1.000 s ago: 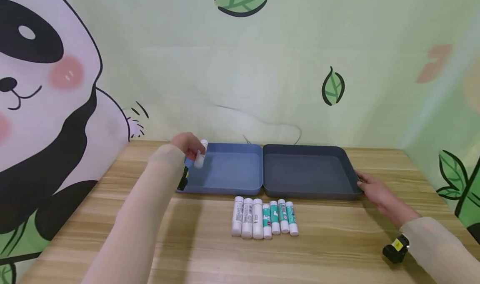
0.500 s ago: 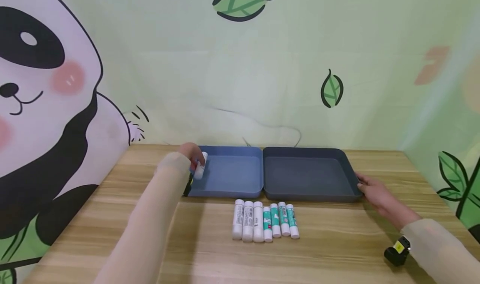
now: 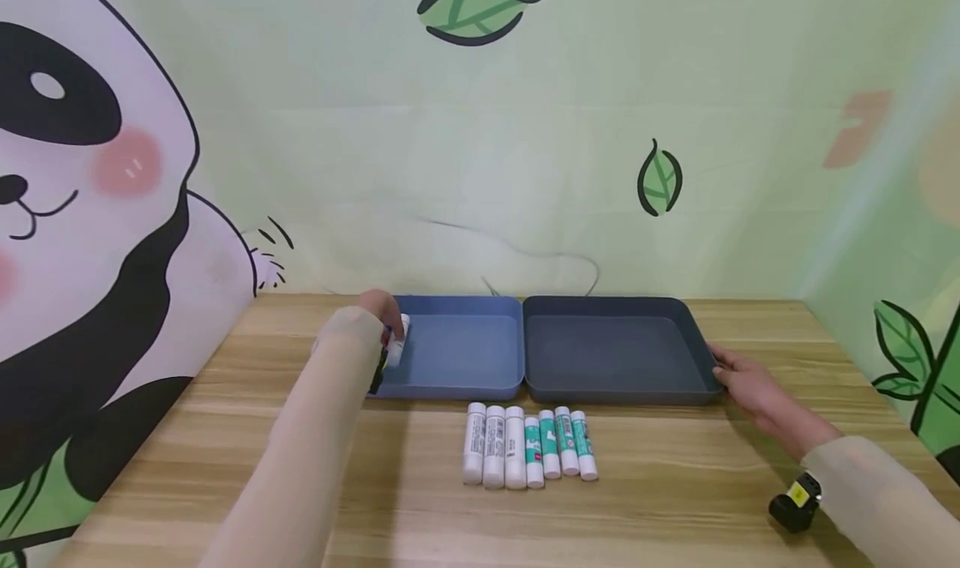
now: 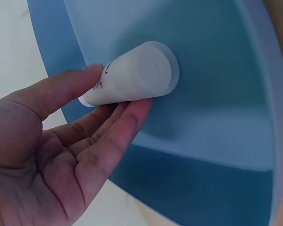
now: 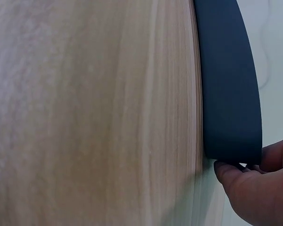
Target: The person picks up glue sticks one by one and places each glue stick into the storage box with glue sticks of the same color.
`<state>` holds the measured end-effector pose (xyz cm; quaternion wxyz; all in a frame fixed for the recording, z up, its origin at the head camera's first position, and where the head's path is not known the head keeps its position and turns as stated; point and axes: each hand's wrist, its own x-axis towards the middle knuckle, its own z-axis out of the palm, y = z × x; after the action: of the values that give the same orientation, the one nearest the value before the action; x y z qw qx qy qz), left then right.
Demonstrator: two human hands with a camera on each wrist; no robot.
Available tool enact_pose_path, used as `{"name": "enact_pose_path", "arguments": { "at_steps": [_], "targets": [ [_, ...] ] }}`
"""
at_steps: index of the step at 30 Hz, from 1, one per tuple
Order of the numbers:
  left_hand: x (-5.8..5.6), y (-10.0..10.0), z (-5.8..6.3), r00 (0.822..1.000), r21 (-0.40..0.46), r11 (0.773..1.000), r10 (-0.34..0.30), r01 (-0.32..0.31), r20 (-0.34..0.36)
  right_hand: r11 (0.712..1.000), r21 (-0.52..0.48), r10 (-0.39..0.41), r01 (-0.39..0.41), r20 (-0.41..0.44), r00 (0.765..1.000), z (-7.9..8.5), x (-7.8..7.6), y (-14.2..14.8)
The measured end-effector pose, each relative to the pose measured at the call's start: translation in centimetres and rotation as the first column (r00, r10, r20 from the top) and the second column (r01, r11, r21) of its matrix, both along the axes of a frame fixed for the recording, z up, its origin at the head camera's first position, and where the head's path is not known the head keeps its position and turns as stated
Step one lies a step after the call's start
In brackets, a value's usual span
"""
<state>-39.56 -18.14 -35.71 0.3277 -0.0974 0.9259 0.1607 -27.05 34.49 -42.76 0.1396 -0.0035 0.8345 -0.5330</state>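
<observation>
My left hand (image 3: 384, 311) is over the left end of the blue tray (image 3: 519, 359). It pinches a white glue stick (image 4: 140, 74) between thumb and fingertips. In the left wrist view the stick lies slanted, one round end close over the tray floor. My right hand (image 3: 750, 384) is at the right end of the dark grey tray (image 3: 615, 351), with thumb and fingers against its outer wall. In front of the trays lies a row of glue sticks: three larger white ones (image 3: 494, 447) on the left and several smaller green-and-white ones (image 3: 550, 443) on the right.
The two trays stand side by side near the back of the wooden table (image 3: 645, 510), their short sides meeting. Behind them hangs a pale green backdrop (image 3: 525, 151) printed with a panda and leaves. A thin dark line (image 3: 525, 251) shows low on it.
My left hand has lowered the white glue stick into the left part of the blue tray. The right hand stays at the dark tray, and the row of sticks looks unchanged.
</observation>
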Motion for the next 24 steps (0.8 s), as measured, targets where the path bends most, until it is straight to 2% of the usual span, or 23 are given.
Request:
{"name": "enact_pose_path", "arguments": {
  "at_steps": [4, 11, 16, 19, 21, 24],
  "targets": [
    [0.4, 0.1, 0.2, 0.999, 0.023, 0.999, 0.033, -0.033, -0.021, 0.998, -0.07, -0.003, 0.001, -0.031, 1.0, -0.7, -0.2, 0.7],
    [0.9, 0.1, 0.5, 0.998, 0.05, 0.998, 0.044, -0.042, -0.041, 0.999, 0.05, 0.006, -0.006, 0.005, 1.0, 0.4, 0.2, 0.0],
    [0.7, 0.0, 0.2, 0.998, 0.048, 0.998, 0.04, -0.038, -0.052, 0.999, 0.05, 0.007, -0.007, 0.007, 1.0, 0.7, 0.4, -0.2],
    [0.9, 0.0, 0.3, 0.996, 0.068, 0.995, 0.078, -0.075, -0.051, 0.999, 0.052, 0.008, -0.008, 0.004, 1.0, 0.7, 0.5, -0.3],
    [1.3, 0.0, 0.9, 0.994, 0.079, 0.992, 0.101, -0.097, -0.049, 0.998, 0.059, 0.008, -0.008, 0.004, 1.0, 0.7, 0.5, -0.4],
    [1.9, 0.1, 2.5, 0.992, 0.074, 0.991, 0.113, -0.109, -0.049, 0.999, 0.037, 0.006, -0.007, 0.014, 1.0, 0.8, 0.5, -0.6]
  ]
}}
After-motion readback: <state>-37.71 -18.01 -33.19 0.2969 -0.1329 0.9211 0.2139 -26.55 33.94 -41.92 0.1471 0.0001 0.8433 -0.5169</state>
